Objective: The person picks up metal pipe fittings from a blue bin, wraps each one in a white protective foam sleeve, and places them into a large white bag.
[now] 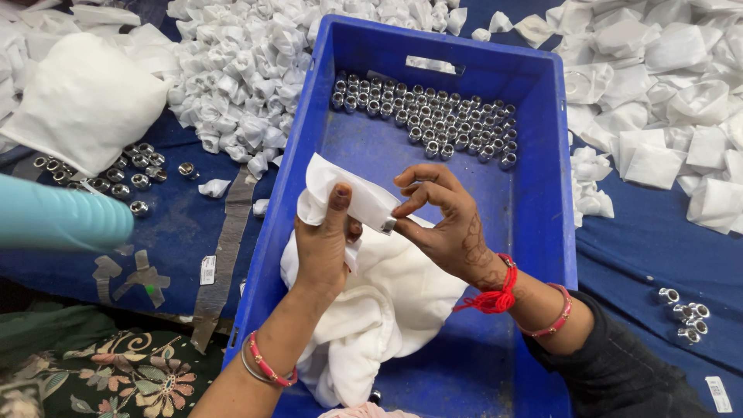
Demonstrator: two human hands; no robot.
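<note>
My left hand [323, 246] grips a white cloth [379, 298] over the blue plastic crate [542, 224], thumb pressed on a raised fold. My right hand [445, 220] pinches a small shiny metal fitting [388, 225] against that fold with fingertips. The cloth bunches down into the crate's near half. Several matching metal fittings [426, 120] stand in rows at the crate's far end.
Heaps of small white wrapped bundles [248, 70] lie left and behind the crate; flat white pouches [665, 85] lie right. Loose metal fittings sit at left [124, 174] and near right [685, 313]. A white bag [81, 101] lies far left; a blurred pale blue object [62, 217] intrudes from the left.
</note>
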